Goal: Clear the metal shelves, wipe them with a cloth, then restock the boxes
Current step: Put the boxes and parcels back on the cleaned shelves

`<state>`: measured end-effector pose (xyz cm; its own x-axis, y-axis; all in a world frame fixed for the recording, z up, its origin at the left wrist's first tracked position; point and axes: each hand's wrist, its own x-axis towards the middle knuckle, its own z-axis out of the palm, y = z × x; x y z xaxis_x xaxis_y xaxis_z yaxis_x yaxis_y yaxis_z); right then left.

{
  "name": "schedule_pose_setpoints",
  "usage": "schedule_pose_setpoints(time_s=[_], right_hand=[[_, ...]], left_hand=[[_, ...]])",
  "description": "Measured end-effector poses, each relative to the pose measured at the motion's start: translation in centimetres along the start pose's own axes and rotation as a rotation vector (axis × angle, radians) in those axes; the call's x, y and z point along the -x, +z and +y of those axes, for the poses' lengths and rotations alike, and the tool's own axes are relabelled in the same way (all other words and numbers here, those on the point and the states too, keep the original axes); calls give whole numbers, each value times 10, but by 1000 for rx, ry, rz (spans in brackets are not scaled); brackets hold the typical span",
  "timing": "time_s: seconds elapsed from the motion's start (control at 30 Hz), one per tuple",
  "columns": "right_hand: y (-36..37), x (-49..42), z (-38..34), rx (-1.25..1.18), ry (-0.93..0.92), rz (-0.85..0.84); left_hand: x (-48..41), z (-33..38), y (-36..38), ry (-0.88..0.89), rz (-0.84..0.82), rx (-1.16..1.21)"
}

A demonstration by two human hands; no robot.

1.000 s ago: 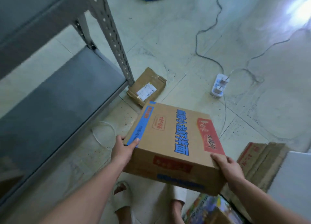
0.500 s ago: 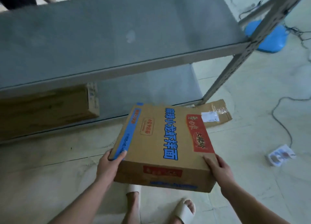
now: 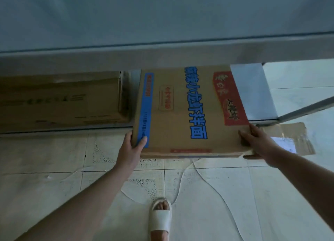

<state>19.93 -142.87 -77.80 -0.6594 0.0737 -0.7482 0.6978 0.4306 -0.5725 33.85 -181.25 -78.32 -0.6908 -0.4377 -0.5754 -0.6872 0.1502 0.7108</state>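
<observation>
The metal shelves (image 3: 162,23) fill everything beyond the hands: the upper deck juts out above them, and the lower shelf (image 3: 253,89) sits low in front. The printed box (image 3: 180,114) is part way onto that lower shelf. Its far end is under the upper deck and its near end hangs out over the floor (image 3: 235,195) between the two hands. Beyond the left hand and just beside the box, a plain carton (image 3: 63,99) is already stowed. A flat parcel (image 3: 292,137) lies on the floor under the right hand. The left hand (image 3: 130,150) grips the near left corner with its thumb on the blue stripe. The right hand (image 3: 258,141) holds the near right corner with fingers on top; I can't see much of its underside. The box looks stiff and holds its shape. I'd guess it's fairly light, since it is carried by the corners alone. The cardboard shouldn't be slippery, and the near corners seem a sound place to hold it while pushing it home.
</observation>
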Motion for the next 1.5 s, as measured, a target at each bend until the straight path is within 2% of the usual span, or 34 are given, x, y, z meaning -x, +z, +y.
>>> schedule_pose_setpoints(time_s=[0.2, 0.33, 0.6, 0.73, 0.87, 1.0, 1.17, 1.37, 1.5], right_hand=[[66, -80, -15, -65, -83, 43], [91, -98, -35, -20, -142, 75], [91, -95, -49, 105, -127, 134], [89, -83, -39, 71, -59, 106], [77, -46, -23, 43, -12, 115], [38, 16, -12, 0, -32, 84], [-19, 85, 28, -130, 30, 37], [-135, 166, 72, -396, 122, 107], [-194, 196, 93, -480, 125, 154]], left_hand=[[-86, -7, -9, 8, 1, -184], [-104, 4, -22, -24, -19, -293], [-86, 19, -19, 90, -53, -469], [-73, 24, -14, 193, -6, -553], [-32, 27, 0, 201, -80, -599], [19, 55, 37, 186, -137, -546], [85, 96, 113, 224, -209, -496], [183, 168, 206, 300, -391, -554], [224, 211, 259, 339, -487, -583]])
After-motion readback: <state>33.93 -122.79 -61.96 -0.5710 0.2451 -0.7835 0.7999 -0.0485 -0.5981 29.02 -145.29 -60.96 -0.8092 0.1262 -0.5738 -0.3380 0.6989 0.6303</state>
